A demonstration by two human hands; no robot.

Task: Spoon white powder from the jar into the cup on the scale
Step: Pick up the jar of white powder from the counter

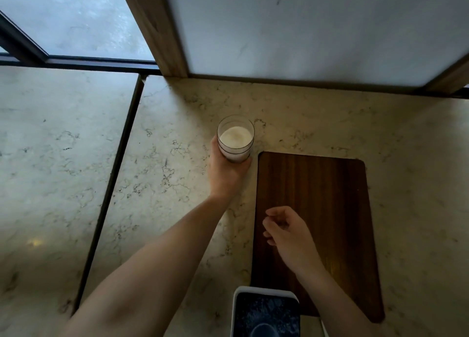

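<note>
While our left hand [226, 170] wraps its fingers around the jar [235, 139] of powder [236, 137], our right hand [289, 237] hovers over the board [330, 197], fingers loosely curled, empty.

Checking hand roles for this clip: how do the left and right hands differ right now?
The left hand reaches far forward and wraps the glass jar of white powder on the counter; the right hand stays nearer, above the wooden board. The left grip is shut on the jar; the right is loosely curled, holding nothing visible. Both are bare.
</note>
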